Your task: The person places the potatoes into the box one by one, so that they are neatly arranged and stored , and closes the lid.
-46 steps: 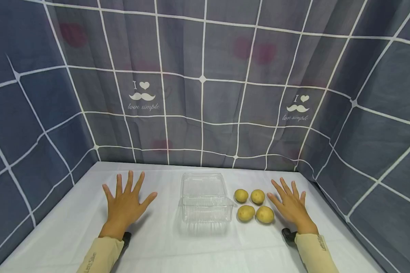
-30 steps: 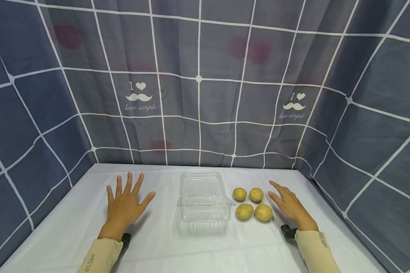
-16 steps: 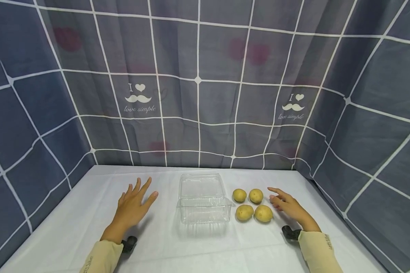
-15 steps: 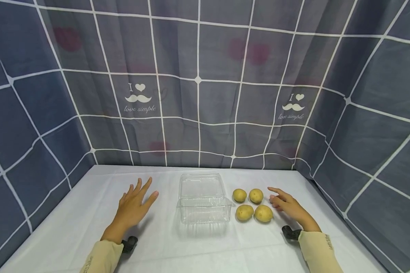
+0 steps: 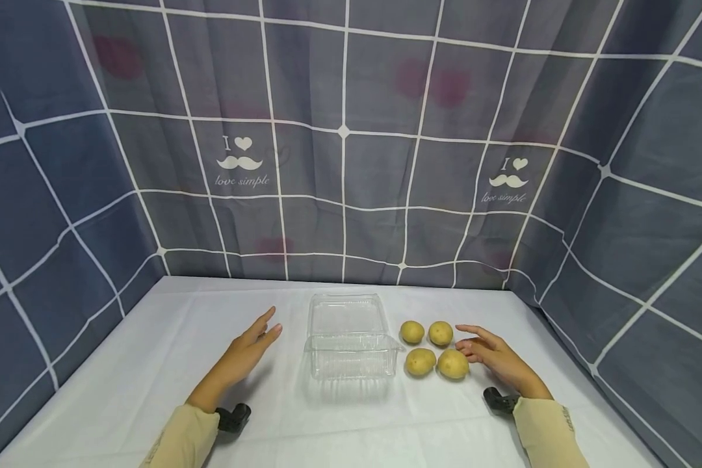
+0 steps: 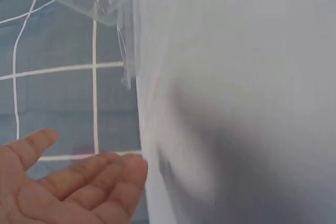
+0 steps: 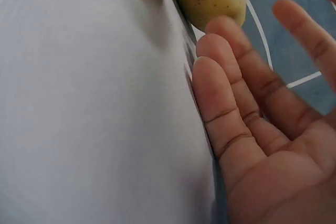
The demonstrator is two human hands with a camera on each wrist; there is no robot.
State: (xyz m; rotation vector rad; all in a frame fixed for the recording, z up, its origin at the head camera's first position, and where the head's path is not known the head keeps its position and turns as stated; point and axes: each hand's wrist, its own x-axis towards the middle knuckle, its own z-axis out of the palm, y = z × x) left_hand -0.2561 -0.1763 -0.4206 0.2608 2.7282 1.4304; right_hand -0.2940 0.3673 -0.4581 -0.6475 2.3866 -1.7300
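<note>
Let's make a clock with the see-through box (image 5: 353, 365) in the middle. It sits on the white cloth (image 5: 351, 429). Its lid (image 5: 346, 315) tips back toward twelve o'clock, and that leaves the bottom part uncovered.

Four potatoes (image 5: 420, 362) lie just beside the box, at three o'clock. They make a small square, two at the back and two in front. We think they are put there so that they are near both the box and the right hand (image 5: 498, 359).

The right hand is farther out at three o'clock, past the potatoes. Its pointing finger sticks out, apart from the next three, which lie side by side and bend a little. They pinch nothing. The tips are right by the potatoes, but we cannot tell if they touch.

The left hand (image 5: 241, 357) is at nine o'clock, with a gap between it and the box. Its fingers are close together, with the thumb a bit apart, and it holds nothing. We guess it is tipped on its side so the palm can face the box.

At twelve o'clock hangs a checked curtain (image 5: 316, 162), maybe to hide the room behind.
</note>
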